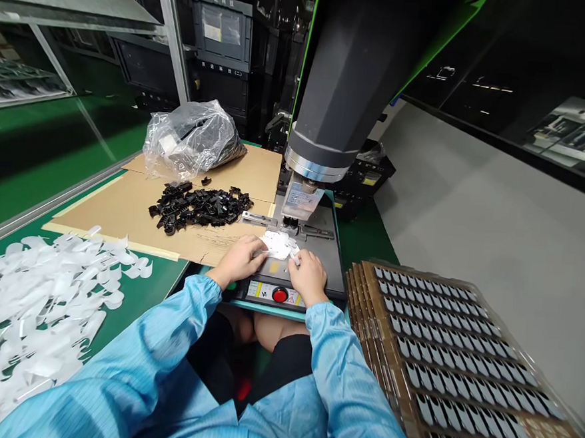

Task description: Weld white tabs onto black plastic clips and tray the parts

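Note:
My left hand (243, 258) is at the left edge of a thin white piece (279, 243), its fingers curled in and closed on that edge. From the other side my right hand (309, 273) pinches the white piece's right edge between thumb and fingers. The fingertips partly cover the piece, and its outline is hard to make out. It lies low over the grey machine base (327, 265), just in front of a metal fixture (316, 232) with small black parts (290, 221) in it. Above the fixture hangs a machine head (323, 134) with a pale block (302, 201).
Black clips (200, 207) lie heaped on cardboard (108, 206), near a clear plastic bag (192, 142). Loose white pieces (30, 314) cover the left table. Stacked trays (463, 351) of grey-white parts stand right. A red button (280, 295) sits on the front panel.

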A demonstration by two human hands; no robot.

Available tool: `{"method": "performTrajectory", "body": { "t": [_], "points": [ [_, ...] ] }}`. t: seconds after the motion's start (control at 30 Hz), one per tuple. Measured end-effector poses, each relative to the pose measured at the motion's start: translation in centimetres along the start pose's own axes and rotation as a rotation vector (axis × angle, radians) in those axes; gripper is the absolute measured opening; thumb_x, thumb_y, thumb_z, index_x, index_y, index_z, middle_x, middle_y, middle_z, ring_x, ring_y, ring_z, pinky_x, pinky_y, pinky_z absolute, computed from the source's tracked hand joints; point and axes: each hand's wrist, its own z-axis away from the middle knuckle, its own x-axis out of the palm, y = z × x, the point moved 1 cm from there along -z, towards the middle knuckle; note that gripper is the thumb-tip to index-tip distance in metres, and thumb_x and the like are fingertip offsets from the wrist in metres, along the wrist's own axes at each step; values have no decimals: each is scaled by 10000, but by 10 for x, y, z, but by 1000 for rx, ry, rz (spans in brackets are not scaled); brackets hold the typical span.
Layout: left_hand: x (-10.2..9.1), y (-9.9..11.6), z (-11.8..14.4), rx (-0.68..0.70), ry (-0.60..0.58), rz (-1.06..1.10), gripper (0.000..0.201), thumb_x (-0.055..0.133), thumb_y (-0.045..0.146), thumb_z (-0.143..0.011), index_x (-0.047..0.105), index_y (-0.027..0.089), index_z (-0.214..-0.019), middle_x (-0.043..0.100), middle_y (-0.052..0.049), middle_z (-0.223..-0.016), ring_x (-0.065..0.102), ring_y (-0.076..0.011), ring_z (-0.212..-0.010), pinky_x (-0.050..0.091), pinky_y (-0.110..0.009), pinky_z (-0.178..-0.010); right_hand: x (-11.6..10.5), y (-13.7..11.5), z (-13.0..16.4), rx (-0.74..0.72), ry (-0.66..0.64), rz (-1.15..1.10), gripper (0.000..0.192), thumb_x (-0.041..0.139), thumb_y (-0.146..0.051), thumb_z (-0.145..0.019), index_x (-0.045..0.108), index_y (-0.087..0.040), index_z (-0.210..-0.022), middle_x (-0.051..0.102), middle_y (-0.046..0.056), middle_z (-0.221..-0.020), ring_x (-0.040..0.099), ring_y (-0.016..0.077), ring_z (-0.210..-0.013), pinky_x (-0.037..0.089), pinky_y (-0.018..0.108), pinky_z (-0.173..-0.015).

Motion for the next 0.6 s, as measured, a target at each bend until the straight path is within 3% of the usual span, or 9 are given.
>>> {"method": "performTrajectory", "body": {
  "t": [0.17, 0.23, 0.37, 0.5, 0.6],
  "points": [
    [-1, 1, 0, -4, 14, 26, 188, 605, 362, -1032, 708, 205, -1029, 703, -93, -1083, 625, -262, -1067, 486, -426, -975, 3, 12, 5, -62, 70, -68, 106, 637, -273, -976, 593, -211, -902, 626, 55, -948, 560, 253, -934, 352, 334, -728],
    [-1, 2, 0, 1, 20, 28, 196, 600, 363, -1037, 718, 207, -1030, 709, -91, -1091, 625, -261, -1076, 485, -427, -983, 4, 14, 6, -46, 90, -117, 63, 628, -270, -972, 624, -208, -971, 638, 56, -993, 575, 243, -921, 370, 330, -733],
    [0, 2, 1, -8, 63, 16, 201, 616, 364, -1026, 715, 196, -1074, 697, -93, -1109, 611, -263, -1102, 483, -428, -1004, 7, 18, 2, 1, 144, -239, 196, 618, -288, -957, 652, -194, -1126, 650, 76, -1104, 617, 231, -903, 424, 341, -757],
    [3, 3, 1, -5, 90, -35, 259, 640, 395, -1006, 686, 178, -1138, 676, -103, -1151, 588, -276, -1125, 473, -441, -1022, 5, 20, -20, 0, 220, -308, 285, 620, -295, -930, 659, -160, -1178, 660, 113, -1151, 627, 264, -985, 478, 388, -881],
    [4, 4, 0, -11, 91, -57, 268, 646, 415, -996, 677, 182, -1126, 669, -110, -1142, 584, -287, -1116, 473, -451, -1012, 2, 16, -51, -13, 194, -345, 411, 639, -301, -928, 633, -151, -1310, 670, 135, -1270, 612, 281, -1062, 475, 420, -988]
  ]
}}
